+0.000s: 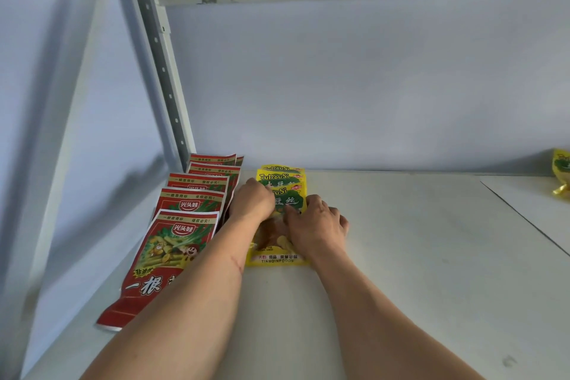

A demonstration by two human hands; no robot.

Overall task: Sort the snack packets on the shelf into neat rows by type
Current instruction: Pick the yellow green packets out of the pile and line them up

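A row of yellow packets [282, 191] at the shelf's [401, 256] centre is gripped by the left hand [251, 200] and right hand [316, 224], with red packets [185, 225] ranged at nine o'clock.

Bright, even, cool daylight tone. Soft shadows fall on the back wall [339, 86] left of the shelf post [163, 71]. No strong glare. Wide-angle bending at edges; forearms [191, 302] near bottom edge slightly soft.
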